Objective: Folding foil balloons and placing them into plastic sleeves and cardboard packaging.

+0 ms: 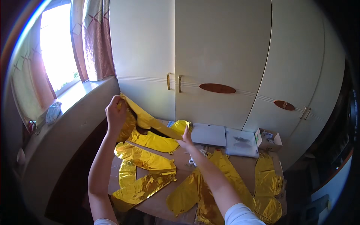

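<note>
Stretched between my two raised hands is a flat gold foil balloon (148, 119), lifted over the far left of the cardboard. My left hand (116, 114) is closed on its upper left end. At the lower right end, my right hand (186, 139) grips the foil with the thumb pointing up. Beneath it lies more gold foil (155, 142), partly hidden. Closer to me on the left is a flat, creased foil balloon (146, 159) with angled arms. Another foil balloon (187, 193) spreads out under my right forearm, and a further one (267, 187) lies at the right edge.
Brown cardboard (183, 161) covers the surface. Behind my right hand are a flat silver-grey case (208, 135), a clear plastic packet (242, 143) and a small open box (275, 140). A pale wardrobe (221, 48) stands behind; a windowsill (77, 93) runs along the left.
</note>
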`<state>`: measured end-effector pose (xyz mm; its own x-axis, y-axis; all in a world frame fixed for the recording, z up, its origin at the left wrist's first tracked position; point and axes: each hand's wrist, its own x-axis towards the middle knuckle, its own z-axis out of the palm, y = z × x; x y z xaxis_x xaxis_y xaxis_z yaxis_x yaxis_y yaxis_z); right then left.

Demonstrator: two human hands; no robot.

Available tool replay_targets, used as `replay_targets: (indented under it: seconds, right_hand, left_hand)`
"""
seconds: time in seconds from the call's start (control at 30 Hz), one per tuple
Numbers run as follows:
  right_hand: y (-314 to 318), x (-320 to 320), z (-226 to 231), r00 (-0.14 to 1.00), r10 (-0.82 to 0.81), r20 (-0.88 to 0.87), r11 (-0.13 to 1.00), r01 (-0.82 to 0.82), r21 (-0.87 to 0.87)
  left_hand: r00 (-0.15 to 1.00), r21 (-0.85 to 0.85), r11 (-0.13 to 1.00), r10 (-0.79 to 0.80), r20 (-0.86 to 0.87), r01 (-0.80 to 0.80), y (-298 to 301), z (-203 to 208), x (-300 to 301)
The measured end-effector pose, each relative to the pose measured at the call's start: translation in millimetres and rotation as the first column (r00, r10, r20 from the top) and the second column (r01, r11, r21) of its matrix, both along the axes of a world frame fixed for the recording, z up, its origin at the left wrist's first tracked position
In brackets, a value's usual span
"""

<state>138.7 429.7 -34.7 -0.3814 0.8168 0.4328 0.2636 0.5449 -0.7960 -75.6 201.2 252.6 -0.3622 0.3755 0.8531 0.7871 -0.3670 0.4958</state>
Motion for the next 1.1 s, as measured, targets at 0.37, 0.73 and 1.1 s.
replay_targets:
  seconds: [0.37, 0.73, 1.1]
  right_hand:
    - [-149.8, 182.0, 161.6, 0.988, 0.1, -0.121, 0.832, -0.016, 0.555]
    - [-172.3, 343.1, 240.7, 0.949, -0.185, -0.256, 0.979, 0.199, 0.032]
    - [-289.7, 445.9, 209.7, 0.984, -0.164, -0.068, 0.844, 0.176, 0.507]
  left_hand:
    - [0.937, -0.334, 0.886, -0.348, -0.023, 0.321, -31.9, -10.9, 79.5]
    - [0.841, -0.53, 0.726, -0.539, -0.043, 0.438, 22.6, 3.9, 174.8]
    - [0.706, -0.068, 0.732, -0.673, -0.22, 0.678, -57.2, -65.7, 247.8]
